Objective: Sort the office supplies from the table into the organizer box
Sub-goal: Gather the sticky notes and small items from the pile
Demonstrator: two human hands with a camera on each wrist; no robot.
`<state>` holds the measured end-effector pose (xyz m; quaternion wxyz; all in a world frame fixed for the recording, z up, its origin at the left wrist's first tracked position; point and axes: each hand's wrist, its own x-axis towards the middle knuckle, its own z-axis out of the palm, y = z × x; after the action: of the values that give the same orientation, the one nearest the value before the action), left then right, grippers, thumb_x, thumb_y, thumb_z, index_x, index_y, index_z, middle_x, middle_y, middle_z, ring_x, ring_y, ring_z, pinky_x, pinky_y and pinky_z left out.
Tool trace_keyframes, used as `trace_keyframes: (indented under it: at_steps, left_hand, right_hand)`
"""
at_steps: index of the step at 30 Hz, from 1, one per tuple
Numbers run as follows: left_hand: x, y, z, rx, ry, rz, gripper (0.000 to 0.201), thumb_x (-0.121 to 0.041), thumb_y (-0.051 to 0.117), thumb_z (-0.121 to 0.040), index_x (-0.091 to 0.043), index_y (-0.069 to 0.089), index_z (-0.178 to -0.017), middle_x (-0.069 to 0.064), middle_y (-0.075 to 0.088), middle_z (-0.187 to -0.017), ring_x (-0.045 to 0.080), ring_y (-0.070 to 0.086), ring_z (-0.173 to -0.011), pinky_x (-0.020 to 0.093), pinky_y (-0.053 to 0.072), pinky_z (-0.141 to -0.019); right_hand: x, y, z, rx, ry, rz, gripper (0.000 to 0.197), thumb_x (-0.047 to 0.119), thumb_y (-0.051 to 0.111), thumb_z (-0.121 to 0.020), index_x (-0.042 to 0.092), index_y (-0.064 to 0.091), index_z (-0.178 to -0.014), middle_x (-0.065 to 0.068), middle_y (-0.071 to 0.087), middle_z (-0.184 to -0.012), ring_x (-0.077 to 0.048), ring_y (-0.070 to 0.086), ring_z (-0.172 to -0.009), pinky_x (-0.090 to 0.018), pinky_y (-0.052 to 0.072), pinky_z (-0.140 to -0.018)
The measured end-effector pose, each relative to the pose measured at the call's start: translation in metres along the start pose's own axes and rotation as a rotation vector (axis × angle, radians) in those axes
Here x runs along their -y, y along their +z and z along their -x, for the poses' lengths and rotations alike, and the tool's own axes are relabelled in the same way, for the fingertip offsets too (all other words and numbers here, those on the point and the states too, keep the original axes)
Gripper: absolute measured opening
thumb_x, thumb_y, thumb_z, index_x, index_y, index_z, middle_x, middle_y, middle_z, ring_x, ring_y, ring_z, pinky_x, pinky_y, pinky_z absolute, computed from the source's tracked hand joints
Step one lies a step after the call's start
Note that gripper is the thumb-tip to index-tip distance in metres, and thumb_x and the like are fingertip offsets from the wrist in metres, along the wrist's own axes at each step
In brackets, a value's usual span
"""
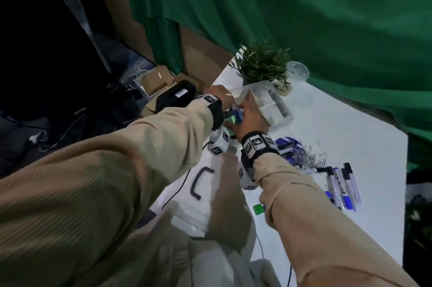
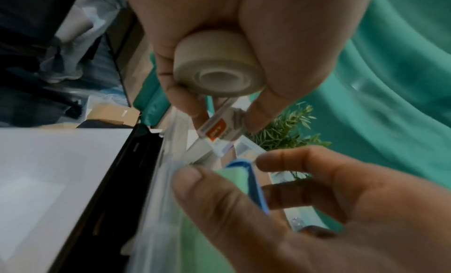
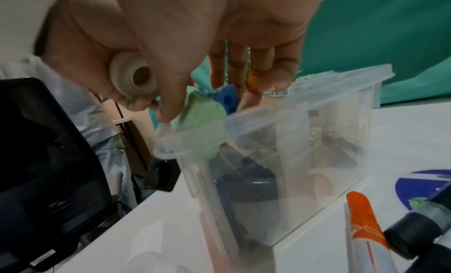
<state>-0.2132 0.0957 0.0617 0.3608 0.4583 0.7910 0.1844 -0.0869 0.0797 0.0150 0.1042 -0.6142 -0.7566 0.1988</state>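
Observation:
The clear plastic organizer box (image 1: 284, 112) (image 3: 305, 134) stands at the table's far left edge. Both my hands hover over its near corner. My left hand (image 1: 218, 95) (image 2: 224, 111) grips a white tape roll (image 2: 219, 65) (image 3: 133, 78) in its palm and pinches a small orange-labelled piece (image 2: 217, 130) at its fingertips. My right hand (image 1: 251, 115) (image 3: 207, 107) pinches a flat green piece (image 2: 234, 178) (image 3: 202, 121) together with a blue piece (image 3: 225, 97) (image 2: 256, 186) just above the box rim. Dark items lie inside the box, blurred.
Several blue markers (image 1: 343, 186), a pile of paper clips (image 1: 306, 158) and a small green cube (image 1: 258, 208) lie on the white table (image 1: 350, 128). An orange-capped pen (image 3: 363, 219) lies near the box. A potted plant (image 1: 261, 67) stands behind it. A black case (image 1: 175, 95) sits off the table's left edge.

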Motion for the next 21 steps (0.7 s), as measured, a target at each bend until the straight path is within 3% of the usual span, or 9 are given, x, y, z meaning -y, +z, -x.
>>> trace_keyframes:
  at_steps: [3,5,7,10,13,16,17,20,21]
  left_hand:
    - [0.003,0.004,-0.008,0.029,0.05,-0.145,0.031,-0.024,0.054,-0.087,-0.016,0.069,-0.113,0.007,0.065,-0.121,0.027,0.06,-0.111,0.033,0.05,-0.097]
    - [0.001,0.003,-0.006,0.069,0.081,-0.222,0.031,-0.026,0.054,-0.088,-0.015,0.068,-0.113,0.006,0.066,-0.12,0.026,0.061,-0.11,0.033,0.051,-0.095]
    - [0.0,0.001,-0.006,0.079,0.129,-0.316,0.031,-0.022,0.051,-0.089,-0.015,0.067,-0.114,0.007,0.064,-0.12,0.027,0.061,-0.108,0.034,0.052,-0.093]
    - [-0.003,-0.004,-0.011,0.092,0.192,-0.391,0.03,-0.02,0.049,-0.088,-0.014,0.068,-0.111,0.009,0.066,-0.115,0.03,0.063,-0.101,0.032,0.054,-0.085]
    - [-0.001,-0.006,-0.018,0.044,0.208,-0.385,0.029,-0.032,0.053,-0.087,-0.015,0.066,-0.107,0.01,0.069,-0.108,0.031,0.065,-0.096,0.037,0.055,-0.086]
    - [0.004,-0.002,-0.022,0.045,0.189,-0.299,0.031,-0.052,0.054,-0.083,-0.023,0.061,-0.092,0.004,0.07,-0.098,0.026,0.065,-0.091,0.036,0.055,-0.085]
    - [0.006,0.001,-0.025,0.063,0.174,-0.264,0.032,-0.055,0.052,-0.08,-0.025,0.059,-0.092,0.006,0.07,-0.1,0.027,0.064,-0.093,0.037,0.054,-0.086]
    - [0.004,0.01,-0.024,0.125,0.236,-0.255,0.041,-0.04,0.036,-0.084,-0.018,0.061,-0.107,0.017,0.059,-0.119,0.034,0.056,-0.11,0.038,0.047,-0.094]
    - [0.002,0.012,-0.022,0.111,0.253,-0.246,0.035,-0.03,0.037,-0.087,-0.016,0.062,-0.106,0.019,0.058,-0.116,0.036,0.056,-0.11,0.037,0.047,-0.093]
  right_hand:
    - [-0.003,0.003,0.001,0.045,0.018,0.031,0.078,0.059,0.073,-0.07,0.017,0.048,-0.13,-0.005,0.045,-0.141,-0.025,0.05,-0.122,-0.036,0.045,-0.097]
    - [-0.01,0.003,0.004,0.036,0.063,-0.032,0.064,0.061,0.072,-0.07,0.021,0.057,-0.117,-0.001,0.05,-0.134,-0.023,0.053,-0.114,-0.034,0.047,-0.09]
    - [-0.019,0.001,0.009,-0.04,0.072,-0.163,0.041,0.051,0.071,-0.076,0.023,0.062,-0.105,0.002,0.057,-0.12,-0.021,0.057,-0.103,-0.031,0.049,-0.082]
    - [-0.034,-0.001,0.02,-0.166,0.109,-0.366,0.015,0.02,0.063,-0.087,0.02,0.066,-0.101,-0.002,0.06,-0.108,-0.017,0.06,-0.084,-0.031,0.052,-0.079]
    - [-0.05,-0.003,0.033,-0.299,0.122,-0.486,0.026,-0.004,0.053,-0.085,0.014,0.068,-0.098,-0.008,0.061,-0.105,-0.013,0.059,-0.081,-0.03,0.053,-0.085]
    - [-0.061,-0.004,0.05,-0.356,0.107,-0.483,0.035,-0.01,0.05,-0.081,0.017,0.069,-0.093,-0.005,0.06,-0.103,-0.011,0.057,-0.087,-0.003,0.044,-0.075]
    - [-0.064,-0.004,0.055,-0.364,0.136,-0.488,0.037,-0.009,0.05,-0.081,0.02,0.068,-0.092,-0.002,0.058,-0.104,-0.011,0.057,-0.09,0.0,0.041,-0.073]
    - [-0.077,-0.005,0.065,-0.37,0.229,-0.551,0.041,-0.011,0.052,-0.079,0.025,0.067,-0.094,0.004,0.055,-0.105,-0.012,0.057,-0.095,-0.016,0.051,-0.078]
    - [-0.082,-0.006,0.068,-0.372,0.244,-0.555,0.041,-0.011,0.052,-0.079,0.023,0.068,-0.095,0.002,0.055,-0.105,-0.013,0.057,-0.093,-0.014,0.049,-0.077]
